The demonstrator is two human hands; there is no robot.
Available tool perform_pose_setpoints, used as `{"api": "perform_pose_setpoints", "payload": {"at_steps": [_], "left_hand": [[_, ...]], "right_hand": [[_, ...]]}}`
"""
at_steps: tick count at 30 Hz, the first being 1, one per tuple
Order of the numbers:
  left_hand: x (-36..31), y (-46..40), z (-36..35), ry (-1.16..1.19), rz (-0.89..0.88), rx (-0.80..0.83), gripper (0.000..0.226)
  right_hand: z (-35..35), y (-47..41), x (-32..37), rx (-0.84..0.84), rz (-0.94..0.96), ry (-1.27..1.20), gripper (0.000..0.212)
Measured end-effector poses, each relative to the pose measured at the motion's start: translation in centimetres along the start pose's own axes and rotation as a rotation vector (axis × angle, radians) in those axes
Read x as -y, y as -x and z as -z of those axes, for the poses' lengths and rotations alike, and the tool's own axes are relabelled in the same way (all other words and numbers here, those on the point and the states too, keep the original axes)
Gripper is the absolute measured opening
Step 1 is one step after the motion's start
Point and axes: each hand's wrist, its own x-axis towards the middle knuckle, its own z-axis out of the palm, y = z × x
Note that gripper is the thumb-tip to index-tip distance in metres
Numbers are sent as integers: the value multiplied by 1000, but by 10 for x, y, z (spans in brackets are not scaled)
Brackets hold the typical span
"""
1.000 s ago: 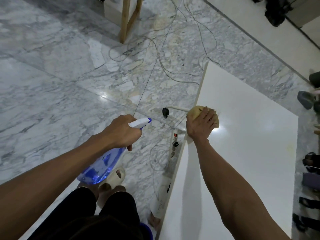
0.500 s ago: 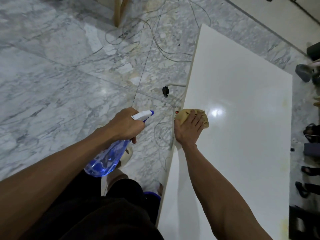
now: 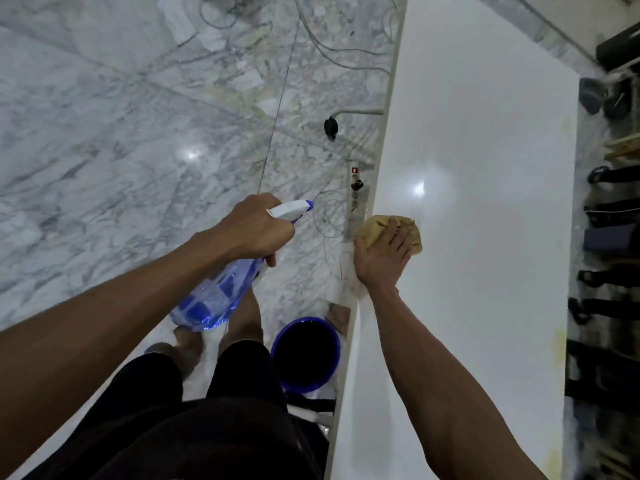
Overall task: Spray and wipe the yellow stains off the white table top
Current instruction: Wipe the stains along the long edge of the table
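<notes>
The white table top point(image 3: 485, 168) runs along the right of the view. My right hand point(image 3: 381, 258) presses a tan cloth point(image 3: 375, 225) flat on the table's left edge. My left hand point(image 3: 256, 230) grips a blue translucent spray bottle point(image 3: 214, 299) with a white nozzle, held over the floor to the left of the table, nozzle pointing toward it. Faint yellow stains point(image 3: 559, 344) show along the table's far right edge, with another pale yellow stain point(image 3: 568, 129) higher up that edge.
A blue bucket point(image 3: 306, 355) stands on the marble floor by my legs, against the table's left side. A power strip point(image 3: 356, 192) and loose cables point(image 3: 332, 46) lie on the floor beside the table. Dark shoes and bags point(image 3: 609, 237) line the right.
My right hand has dragged the cloth back toward me along the table's left edge. My head has tilted down, bringing the bucket into view. The bottle stays in my left hand.
</notes>
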Motion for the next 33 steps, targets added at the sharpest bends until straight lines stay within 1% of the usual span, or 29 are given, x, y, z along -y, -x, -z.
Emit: {"api": "perform_pose_setpoints", "payload": {"at_steps": [3,7,9,11,12,15,22,24,28,31,33], "left_hand": [[27,28,-15,2,-15,32,19],[46,63,-35,33,-64,64,12],[55,77,-46,30,-67,92,18],[65,88,-58,35,-45,105,35],[70,95,-64,38,-37,107,38],[84,115,-84,51,-44,112,34],[121,178,-132,48,-49,145,39],[135,198,-149,20,-52,161,35],[159,244,-184,13,-68,210,32],[178,277,-206,-7,-87,232,19],[189,295,-217,-34,-71,223,6]], "right_hand": [[-10,47,-15,4,-2,6,90],[-22,107,-30,0,-28,2,90],[-27,133,-39,-12,-45,-7,89],[-32,156,-47,-9,-60,-9,89],[-34,167,-50,-6,-62,-11,87],[-41,204,-61,6,-77,-28,87],[-67,316,-98,0,-95,-29,87],[-73,345,-108,-21,-80,-34,85],[-84,408,-130,6,-97,-45,83],[-92,457,-150,19,-94,-31,82],[-95,484,-160,18,-79,-15,83]]}}
